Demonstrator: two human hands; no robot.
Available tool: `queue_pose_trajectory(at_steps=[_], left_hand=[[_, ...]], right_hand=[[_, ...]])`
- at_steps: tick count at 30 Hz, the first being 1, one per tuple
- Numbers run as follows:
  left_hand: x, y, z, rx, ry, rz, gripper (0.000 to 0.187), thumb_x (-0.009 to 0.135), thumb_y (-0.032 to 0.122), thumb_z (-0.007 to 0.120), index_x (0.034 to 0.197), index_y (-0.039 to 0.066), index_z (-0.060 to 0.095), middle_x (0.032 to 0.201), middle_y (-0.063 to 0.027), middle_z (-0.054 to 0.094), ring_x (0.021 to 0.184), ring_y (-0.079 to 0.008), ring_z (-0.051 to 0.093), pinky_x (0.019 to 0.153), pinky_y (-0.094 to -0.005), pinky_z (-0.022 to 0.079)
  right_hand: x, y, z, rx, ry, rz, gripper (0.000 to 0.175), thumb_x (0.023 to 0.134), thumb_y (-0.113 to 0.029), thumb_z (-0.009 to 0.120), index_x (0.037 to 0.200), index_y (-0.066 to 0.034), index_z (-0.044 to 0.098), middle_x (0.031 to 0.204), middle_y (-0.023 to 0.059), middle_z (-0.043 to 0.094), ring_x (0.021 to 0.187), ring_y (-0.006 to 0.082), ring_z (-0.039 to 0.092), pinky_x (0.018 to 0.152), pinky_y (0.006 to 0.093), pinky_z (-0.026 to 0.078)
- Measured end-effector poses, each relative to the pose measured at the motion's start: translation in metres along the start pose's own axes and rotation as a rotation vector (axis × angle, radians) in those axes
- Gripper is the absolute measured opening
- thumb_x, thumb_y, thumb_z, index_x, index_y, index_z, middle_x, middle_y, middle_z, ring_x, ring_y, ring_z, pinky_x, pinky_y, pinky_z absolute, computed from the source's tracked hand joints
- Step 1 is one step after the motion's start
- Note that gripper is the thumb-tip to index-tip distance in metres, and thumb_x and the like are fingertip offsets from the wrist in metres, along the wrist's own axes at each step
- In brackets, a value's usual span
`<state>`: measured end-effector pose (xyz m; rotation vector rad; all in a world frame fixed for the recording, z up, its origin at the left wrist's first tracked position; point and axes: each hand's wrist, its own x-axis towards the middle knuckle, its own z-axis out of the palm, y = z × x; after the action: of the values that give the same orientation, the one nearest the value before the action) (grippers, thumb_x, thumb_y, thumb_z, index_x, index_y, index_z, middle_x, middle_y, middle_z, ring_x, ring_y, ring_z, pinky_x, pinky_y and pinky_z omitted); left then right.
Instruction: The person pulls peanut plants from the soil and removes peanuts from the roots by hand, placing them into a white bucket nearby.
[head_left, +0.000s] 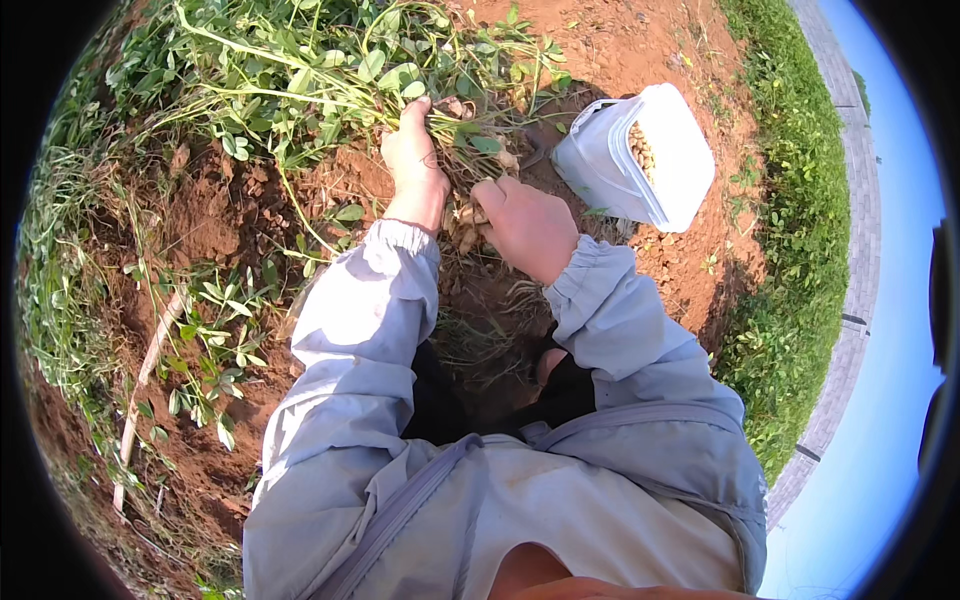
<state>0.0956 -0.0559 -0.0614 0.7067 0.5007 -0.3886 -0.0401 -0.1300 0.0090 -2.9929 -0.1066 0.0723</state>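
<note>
My left hand (414, 166) grips a bunch of uprooted peanut plants (352, 82) by the stems, with the leafy tops spread to the upper left. The roots and some peanut pods (469, 217) hang between my two hands. My right hand (529, 225) is closed at these pods, its fingertips curled and partly hidden. To the right of it a white plastic bucket (600, 161) stands tilted in view, with a pale lid or panel over part of its mouth. Peanuts in their shells (641, 150) show inside the bucket.
Reddish soil (675, 45) surrounds me, with more pulled plants at the upper left. A wooden stick (150, 360) lies at the left. Low green plants (802, 225) grow in a strip along the right, before a grey block wall (862, 172). My legs are below my hands.
</note>
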Motion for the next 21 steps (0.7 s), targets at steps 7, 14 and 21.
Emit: queue_pose_trajectory(at_steps=[7,14,21], left_hand=[[0.0,0.01,-0.004,-0.081,0.001,-0.028,0.026,0.076,0.017,0.066,0.091,-0.004,0.061,0.082,-0.0107,0.063,0.065,-0.0202,0.061,0.059,-0.0346,0.05],[0.01,0.011,-0.008,-0.13,-0.057,-0.123,0.028,0.077,0.02,0.063,0.093,-0.003,0.06,0.085,-0.0107,0.063,0.069,-0.0222,0.062,0.063,-0.0374,0.053],[0.011,0.014,-0.013,-0.142,-0.128,-0.184,0.029,0.077,0.021,0.062,0.095,-0.001,0.06,0.087,-0.0113,0.064,0.07,-0.024,0.063,0.063,-0.0386,0.055]], right_hand=[[0.001,0.003,-0.031,0.499,-0.038,0.039,0.027,0.078,-0.02,0.065,0.102,-0.0075,0.058,0.074,0.0057,0.053,0.065,0.0207,0.057,0.058,0.0334,0.045],[-0.001,0.012,-0.044,1.204,-0.33,0.3,0.029,0.09,-0.024,0.053,0.102,0.0015,0.057,0.063,-0.003,0.043,0.059,0.0075,0.045,0.054,0.0245,0.038],[-0.003,0.007,-0.051,1.702,-0.464,0.381,0.028,0.095,-0.022,0.043,0.102,0.0023,0.056,0.06,-0.0018,0.041,0.052,0.0061,0.037,0.048,0.0221,0.031]])
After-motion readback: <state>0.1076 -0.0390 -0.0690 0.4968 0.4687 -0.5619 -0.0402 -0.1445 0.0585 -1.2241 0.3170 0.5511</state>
